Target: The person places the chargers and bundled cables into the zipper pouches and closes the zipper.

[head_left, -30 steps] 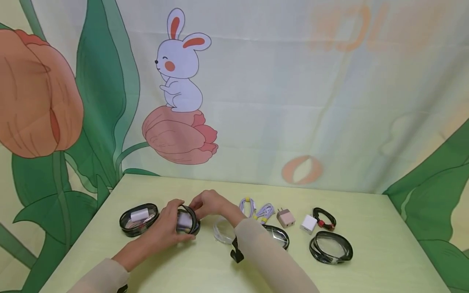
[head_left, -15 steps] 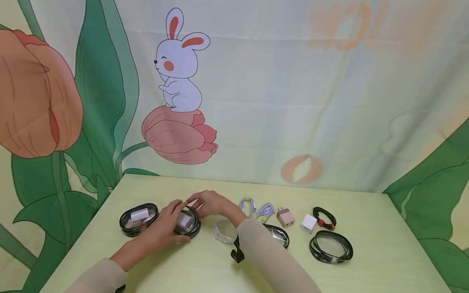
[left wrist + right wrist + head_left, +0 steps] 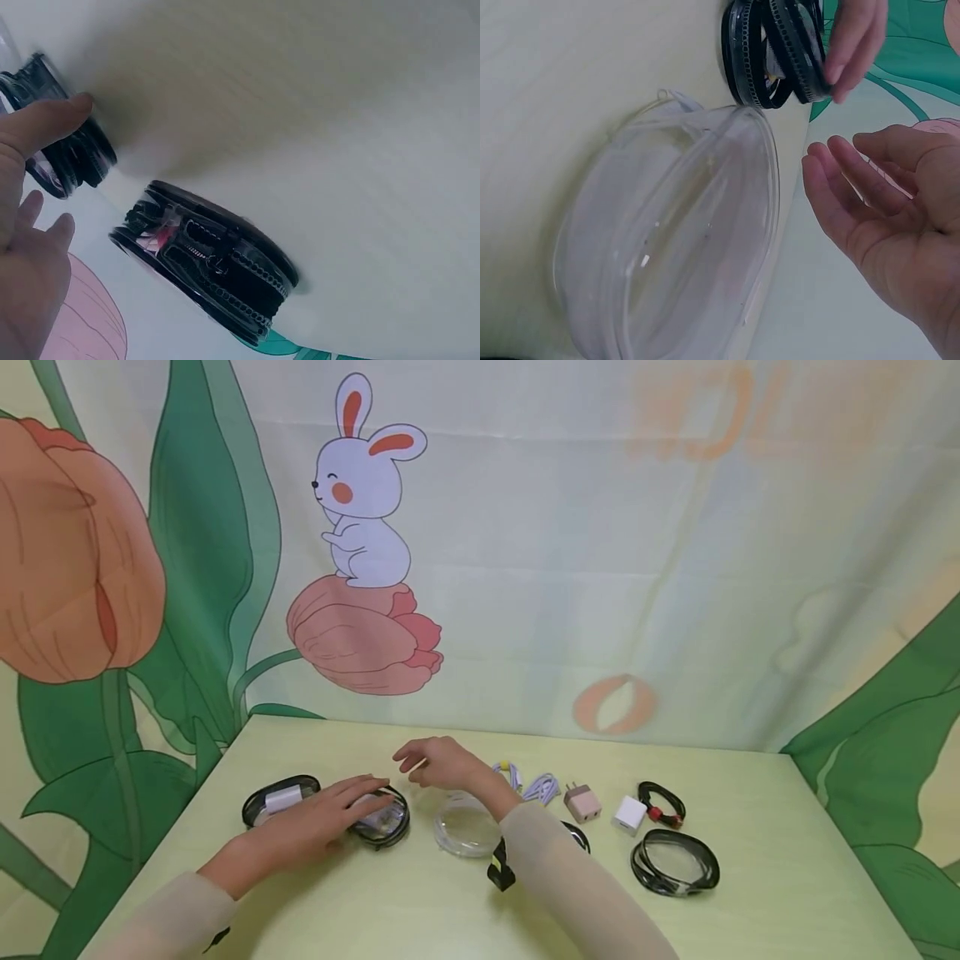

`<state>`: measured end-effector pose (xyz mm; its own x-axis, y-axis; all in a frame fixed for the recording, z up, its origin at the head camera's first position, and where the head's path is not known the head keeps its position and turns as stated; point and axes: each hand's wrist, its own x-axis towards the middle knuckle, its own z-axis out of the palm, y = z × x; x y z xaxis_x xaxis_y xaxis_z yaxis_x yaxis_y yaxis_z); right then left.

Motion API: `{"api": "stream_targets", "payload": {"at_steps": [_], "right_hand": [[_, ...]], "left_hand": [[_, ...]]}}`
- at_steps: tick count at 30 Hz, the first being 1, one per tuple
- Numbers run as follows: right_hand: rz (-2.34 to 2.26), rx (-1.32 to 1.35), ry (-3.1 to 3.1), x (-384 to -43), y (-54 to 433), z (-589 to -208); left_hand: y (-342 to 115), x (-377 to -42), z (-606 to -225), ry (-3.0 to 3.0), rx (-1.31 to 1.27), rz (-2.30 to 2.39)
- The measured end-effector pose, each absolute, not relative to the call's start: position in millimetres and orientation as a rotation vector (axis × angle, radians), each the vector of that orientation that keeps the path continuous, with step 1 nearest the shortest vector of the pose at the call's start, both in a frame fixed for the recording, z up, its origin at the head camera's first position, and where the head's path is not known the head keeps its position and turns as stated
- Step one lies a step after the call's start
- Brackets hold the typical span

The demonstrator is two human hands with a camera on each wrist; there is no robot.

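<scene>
My left hand (image 3: 322,818) lies over a small clear pouch with black edging (image 3: 387,823), its fingers stretched across the top. In the left wrist view the thumb rests along the side of that pouch (image 3: 90,154). The lid side appears raised from the base in the right wrist view, and the contents are partly hidden. My right hand (image 3: 442,764) hovers just right of the pouch, fingers loosely bent, holding nothing. Below it sits a fully transparent pouch (image 3: 667,247). Left of my left hand stands another black-edged pouch (image 3: 217,262) with a white charger (image 3: 283,799) inside.
Behind my right forearm lie lilac cables (image 3: 542,788), a pink plug charger (image 3: 582,803), a white charger (image 3: 630,815) and a black cable with a red tie (image 3: 662,814). A black-edged pouch (image 3: 708,868) stands front right; another (image 3: 579,837) is mostly hidden by the sleeve.
My right hand has let go of the pouch edge and lifted away to the right. My left hand has flattened from gripping the pouch's sides to lying over its top.
</scene>
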<state>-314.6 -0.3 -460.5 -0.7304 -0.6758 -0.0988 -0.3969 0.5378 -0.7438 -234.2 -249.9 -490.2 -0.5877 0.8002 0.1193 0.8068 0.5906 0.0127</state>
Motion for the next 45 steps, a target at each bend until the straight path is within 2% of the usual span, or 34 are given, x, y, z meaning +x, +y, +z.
{"api": "stream_targets", "payload": {"at_steps": [5, 10, 17, 24, 27, 35, 45], "right_hand": [[-0.983, -0.909, 2.427, -314, 1, -459], [-0.891, -0.963, 2.479, -311, 0, -458], [-0.715, -0.978, 2.564, -307, -1, -457], [-0.298, -1.074, 2.721, -304, -8, -466], [-0.219, -1.107, 2.730, -303, -11, -471], [-0.213, -1.007, 2.771, -298, -20, -482], [-0.210, -0.875, 2.843, -297, -30, -491]], "left_hand": [[-248, -241, -493, -2.642, -1.457, -0.060], [-244, -243, -496, -2.724, -1.408, -0.004], [-224, -238, -498, -2.893, -1.019, 0.159], [-210, -230, -504, -2.953, -0.656, 0.145], [-208, -227, -504, -2.914, -0.654, 0.071], [-206, -226, -503, -2.828, -0.867, -0.169], [-197, -225, -505, -2.924, -0.688, -0.144]]}}
